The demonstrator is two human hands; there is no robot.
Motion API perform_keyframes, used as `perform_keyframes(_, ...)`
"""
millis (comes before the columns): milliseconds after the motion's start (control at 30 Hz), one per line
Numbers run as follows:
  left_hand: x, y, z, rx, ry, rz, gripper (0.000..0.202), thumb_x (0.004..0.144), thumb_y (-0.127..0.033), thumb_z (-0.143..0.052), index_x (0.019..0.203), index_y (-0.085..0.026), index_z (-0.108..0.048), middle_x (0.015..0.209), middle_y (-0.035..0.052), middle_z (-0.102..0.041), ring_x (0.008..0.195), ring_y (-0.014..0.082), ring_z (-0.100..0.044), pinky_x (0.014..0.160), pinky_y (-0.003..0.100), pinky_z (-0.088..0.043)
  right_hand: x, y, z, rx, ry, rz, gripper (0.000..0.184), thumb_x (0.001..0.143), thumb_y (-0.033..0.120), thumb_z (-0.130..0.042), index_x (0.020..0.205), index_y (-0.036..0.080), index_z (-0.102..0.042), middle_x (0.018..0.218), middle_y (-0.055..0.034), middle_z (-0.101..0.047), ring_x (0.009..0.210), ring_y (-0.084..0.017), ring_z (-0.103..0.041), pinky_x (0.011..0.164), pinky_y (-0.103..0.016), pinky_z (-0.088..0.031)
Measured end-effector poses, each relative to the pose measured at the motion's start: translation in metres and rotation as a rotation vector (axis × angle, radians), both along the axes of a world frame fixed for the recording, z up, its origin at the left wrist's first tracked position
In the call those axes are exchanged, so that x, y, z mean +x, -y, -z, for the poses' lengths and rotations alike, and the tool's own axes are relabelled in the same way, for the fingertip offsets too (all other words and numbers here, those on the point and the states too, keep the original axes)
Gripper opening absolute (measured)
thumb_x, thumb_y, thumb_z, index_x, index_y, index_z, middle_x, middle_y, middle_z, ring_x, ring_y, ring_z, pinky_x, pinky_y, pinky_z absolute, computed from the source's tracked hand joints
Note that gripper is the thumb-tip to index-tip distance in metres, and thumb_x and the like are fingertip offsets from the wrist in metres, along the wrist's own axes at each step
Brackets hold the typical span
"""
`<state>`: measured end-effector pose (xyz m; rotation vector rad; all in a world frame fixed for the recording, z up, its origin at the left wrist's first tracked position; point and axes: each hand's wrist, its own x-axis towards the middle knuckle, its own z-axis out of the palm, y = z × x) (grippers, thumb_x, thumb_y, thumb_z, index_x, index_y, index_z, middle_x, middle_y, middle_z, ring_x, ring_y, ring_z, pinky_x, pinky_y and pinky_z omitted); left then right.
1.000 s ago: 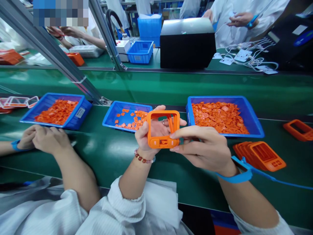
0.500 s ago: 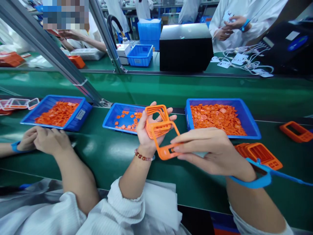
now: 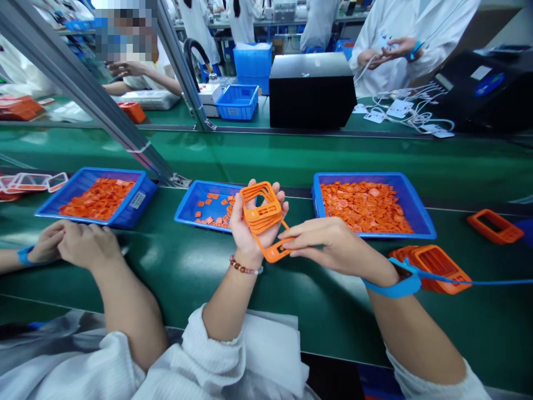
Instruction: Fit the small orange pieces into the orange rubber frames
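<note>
My left hand [image 3: 250, 233] is raised over the green bench [image 3: 179, 266], fingers wrapped round a fanned stack of orange frames [image 3: 261, 208]. My right hand [image 3: 328, 244] pinches the lower end of one orange frame [image 3: 275, 251] that sticks out below the stack, touching my left palm. A blue wrist strap [image 3: 395, 284] with a cord circles my right wrist. A bead bracelet sits on my left wrist.
Three blue trays of small orange parts line the bench: left tray [image 3: 94, 219], middle tray [image 3: 189, 200], right tray [image 3: 412, 208]. A pile of orange frames [image 3: 437, 266] lies at right, a single one [image 3: 495, 225] farther right. A co-worker's hands [image 3: 79, 241] rest at left. A black box [image 3: 312, 91] stands behind.
My left hand turned the stack from upright to a fanned bundle. My right hand drew one frame down from it and now pinches its lower end close to my left palm.
</note>
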<state>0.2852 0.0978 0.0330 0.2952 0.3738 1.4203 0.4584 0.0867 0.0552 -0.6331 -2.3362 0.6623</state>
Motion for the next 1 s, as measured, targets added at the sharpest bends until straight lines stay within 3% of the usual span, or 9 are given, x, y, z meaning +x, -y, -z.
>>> perform_keyframes(100,0.002,0.0,0.002,-0.047,0.021,-0.007,0.038,0.098,-0.051,-0.038,0.122,-0.033,-0.06,0.114,0.0056,-0.067,0.095,0.0174,-0.066,0.088,0.035,-0.052,-0.004,-0.005,0.01,0.091,-0.064,0.088,0.01,0.088,0.016,-0.069,0.092,0.021,-0.077,0.108,-0.0051,-0.075,0.095,-0.017,-0.072,0.082,-0.029,-0.057)
perform_keyframes(233,0.002,0.002,0.003,-0.048,0.016,-0.026,0.034,0.098,-0.046,-0.038,0.117,-0.032,-0.062,0.117,0.0056,-0.066,0.099,0.019,-0.066,0.082,0.033,-0.053,-0.008,-0.007,0.019,0.129,-0.135,0.232,0.006,0.085,0.022,-0.074,0.08,0.018,-0.075,0.092,-0.0047,-0.071,0.077,-0.013,-0.067,0.067,-0.025,-0.052)
perform_keyframes(467,0.012,0.003,0.01,-0.009,0.001,-0.024,0.04,0.098,-0.045,-0.04,0.134,-0.032,-0.054,0.113,0.009,-0.068,0.09,0.0206,-0.068,0.076,0.033,-0.055,-0.012,-0.01,0.032,0.138,-0.096,0.357,0.013,0.085,0.024,-0.075,0.075,0.016,-0.072,0.08,-0.0031,-0.067,0.07,-0.012,-0.062,0.065,-0.023,-0.045)
perform_keyframes(600,0.015,0.0,0.014,-0.023,-0.05,-0.044,0.046,0.099,-0.044,-0.043,0.143,-0.032,-0.043,0.109,0.0099,-0.07,0.093,0.024,-0.07,0.079,0.036,-0.056,-0.011,-0.01,0.028,0.115,-0.013,0.386,0.014,0.084,0.026,-0.076,0.074,0.017,-0.071,0.079,-0.0011,-0.068,0.069,-0.011,-0.061,0.062,-0.022,-0.04)
perform_keyframes(733,0.015,-0.003,0.012,-0.065,-0.132,-0.03,0.05,0.1,-0.04,-0.043,0.148,-0.032,-0.035,0.109,0.0107,-0.07,0.089,0.0239,-0.071,0.075,0.036,-0.057,0.008,-0.02,0.014,0.022,0.124,0.422,0.013,0.086,0.031,-0.073,0.08,0.02,-0.073,0.079,0.0012,-0.071,0.069,-0.012,-0.06,0.064,-0.024,-0.039)
perform_keyframes(867,0.015,-0.004,0.008,-0.12,-0.158,-0.015,0.049,0.1,-0.039,-0.04,0.148,-0.029,-0.036,0.105,0.0123,-0.071,0.083,0.0238,-0.071,0.067,0.034,-0.058,0.043,-0.038,0.008,-0.044,0.305,0.771,0.017,0.093,0.032,-0.062,0.087,0.022,-0.074,0.085,-0.0003,-0.074,0.075,-0.015,-0.064,0.069,-0.026,-0.042)
perform_keyframes(1000,0.015,-0.004,0.008,-0.133,-0.156,-0.03,0.046,0.098,-0.036,-0.044,0.143,-0.027,-0.042,0.105,0.0131,-0.071,0.083,0.0245,-0.072,0.066,0.035,-0.058,0.068,-0.053,0.019,-0.116,0.495,0.903,0.017,0.091,0.026,-0.061,0.092,0.024,-0.077,0.095,-0.0024,-0.076,0.09,-0.021,-0.068,0.075,-0.029,-0.045)
